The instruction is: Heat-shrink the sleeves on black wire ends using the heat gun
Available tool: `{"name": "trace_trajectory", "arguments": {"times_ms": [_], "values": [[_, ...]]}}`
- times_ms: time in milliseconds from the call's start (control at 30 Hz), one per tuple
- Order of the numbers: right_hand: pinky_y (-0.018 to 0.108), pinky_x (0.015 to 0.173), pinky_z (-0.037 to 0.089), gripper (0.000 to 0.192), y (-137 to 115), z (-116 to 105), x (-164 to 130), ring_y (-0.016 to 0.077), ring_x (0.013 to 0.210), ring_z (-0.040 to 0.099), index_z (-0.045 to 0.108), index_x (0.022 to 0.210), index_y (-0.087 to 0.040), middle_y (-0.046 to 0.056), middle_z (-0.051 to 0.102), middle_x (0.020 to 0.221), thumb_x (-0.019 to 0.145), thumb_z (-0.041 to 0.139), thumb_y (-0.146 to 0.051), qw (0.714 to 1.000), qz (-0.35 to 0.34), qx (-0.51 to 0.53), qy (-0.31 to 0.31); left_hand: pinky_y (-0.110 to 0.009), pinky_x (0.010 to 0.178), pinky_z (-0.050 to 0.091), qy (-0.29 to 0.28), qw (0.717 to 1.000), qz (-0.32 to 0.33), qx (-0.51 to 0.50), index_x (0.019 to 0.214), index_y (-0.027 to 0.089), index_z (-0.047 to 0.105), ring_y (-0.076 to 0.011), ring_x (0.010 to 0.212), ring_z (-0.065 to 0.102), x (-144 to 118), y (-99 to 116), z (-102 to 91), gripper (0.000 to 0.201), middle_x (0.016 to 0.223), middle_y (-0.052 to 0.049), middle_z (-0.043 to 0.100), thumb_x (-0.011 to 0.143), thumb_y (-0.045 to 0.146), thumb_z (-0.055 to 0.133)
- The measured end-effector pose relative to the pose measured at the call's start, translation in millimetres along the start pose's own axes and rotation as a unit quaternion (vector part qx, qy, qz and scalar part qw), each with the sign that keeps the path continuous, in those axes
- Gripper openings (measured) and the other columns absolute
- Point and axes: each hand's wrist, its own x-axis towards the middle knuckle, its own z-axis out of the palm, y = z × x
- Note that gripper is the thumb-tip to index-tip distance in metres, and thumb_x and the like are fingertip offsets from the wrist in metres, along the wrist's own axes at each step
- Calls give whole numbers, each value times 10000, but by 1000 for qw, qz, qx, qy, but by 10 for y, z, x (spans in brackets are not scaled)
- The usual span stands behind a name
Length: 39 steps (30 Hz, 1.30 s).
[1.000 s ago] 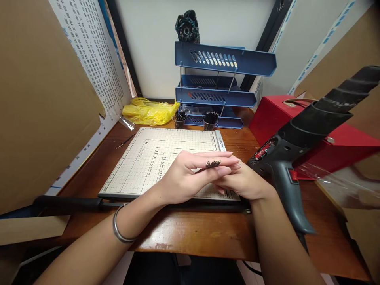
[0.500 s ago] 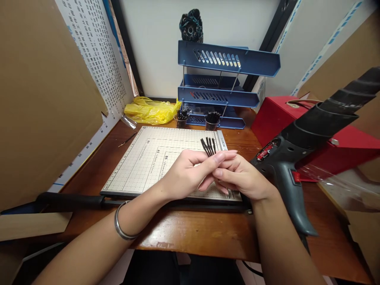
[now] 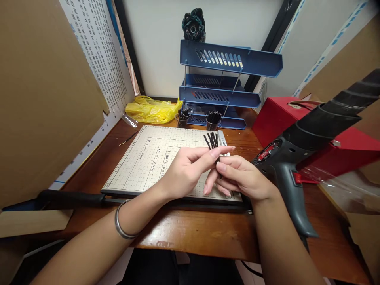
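Note:
Several thin black wire-like pieces (image 3: 211, 140) stand up in a loose fan from my left hand (image 3: 190, 168), pinched between its thumb and index finger. My right hand (image 3: 242, 174) meets it from the right, thumb and index finger closed around the lower end of the same bundle, which the fingers mostly hide. Its other fingers curl below. Both hands are held above the right part of a cream paper trimmer (image 3: 130, 170) printed with grid lines and paper sizes.
Two small cups, a left cup (image 3: 182, 122) and a right cup (image 3: 212, 125), hold similar black pieces before a blue tray rack (image 3: 219, 97). A yellow bag (image 3: 152, 110) lies behind the trimmer. At right, a heat gun (image 3: 292, 178) stands before a red box (image 3: 276, 107). The trimmer's black handle (image 3: 71, 199) extends left.
The black pieces have risen slightly and shifted right in my fingers. My left hand's lower fingers have opened downward, and my right fingertips have moved a little apart from them.

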Motion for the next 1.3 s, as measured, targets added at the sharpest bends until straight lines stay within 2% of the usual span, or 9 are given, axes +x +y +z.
{"name": "trace_trajectory", "arguments": {"times_ms": [133, 233, 400, 500, 667, 767, 1000, 1167, 1300], "values": [[197, 404, 332, 376, -12, 16, -7, 58, 352, 290, 692, 1059, -126, -112, 421, 414, 972, 617, -484, 1000, 19, 16, 4, -330, 744, 588, -7, 1000, -17, -3, 1196, 146, 769, -129, 423, 586, -12, -23, 6, 376, 443, 51, 575, 1027, 400, 550], [203, 407, 340, 384, -17, 15, -12, 64, 355, 281, 693, 1011, -127, -128, 356, 395, 951, 640, -503, 999, 31, 16, 5, -287, 629, 549, -10, 1000, -27, -3, 1193, 139, 769, -111, 385, 543, -14, -19, 12, 373, 433, 51, 561, 1023, 397, 560], [213, 402, 345, 442, -9, 1, -12, 56, 352, 278, 749, 933, -112, -69, 492, 431, 983, 581, -518, 999, 29, -5, -17, -229, 502, 475, -15, 999, -36, -6, 1162, 128, 779, -91, 351, 497, -10, 6, 9, 372, 418, 49, 542, 1015, 402, 574], [209, 375, 322, 490, -12, -3, -11, 39, 352, 264, 780, 905, -97, 8, 649, 556, 1003, 544, -516, 999, 31, -13, -35, -240, 509, 504, -24, 998, -50, -23, 1186, 127, 768, -103, 356, 519, -14, 15, 9, 392, 422, 46, 550, 1013, 417, 570], [192, 361, 319, 456, 5, -5, -24, 25, 354, 309, 764, 960, -91, 90, 775, 748, 995, 568, -502, 998, 40, 8, -38, -245, 566, 564, -41, 996, -60, -53, 1195, 119, 757, -95, 354, 537, -24, 31, 17, 386, 418, 62, 535, 1031, 391, 537], [184, 364, 320, 392, 29, -9, -32, 21, 348, 314, 722, 995, -115, 102, 799, 812, 976, 609, -490, 998, 41, 42, -31, -244, 553, 565, -42, 996, -58, -60, 1163, 119, 763, -115, 396, 605, -24, 40, 16, 377, 447, 63, 528, 1024, 397, 550], [184, 359, 307, 398, 33, 2, -30, 27, 339, 303, 670, 916, -128, 66, 770, 707, 943, 641, -524, 998, 52, 39, -14, -293, 625, 606, -54, 996, -47, -60, 1070, 120, 760, -151, 452, 668, -26, 47, 18, 367, 481, 40, 570, 1030, 410, 539], [182, 364, 317, 375, 36, 7, -36, 31, 339, 319, 646, 871, -144, 54, 750, 666, 951, 632, -510, 999, 34, 41, -1, -261, 529, 553, 6, 999, -7, -36, 1033, 191, 732, -130, 402, 622, -12, 41, 39, 227, 497, 63, 590, 979, 393, 644], [183, 392, 359, 341, 26, 14, -38, 24, 347, 286, 649, 873, -152, 45, 752, 679, 958, 634, -482, 998, 33, 53, -7, -292, 760, 592, 117, 989, 89, 22, 846, 183, 686, -134, 562, 666, 0, 24, 35, 225, 575, 38, 651, 873, 385, 782]]}}
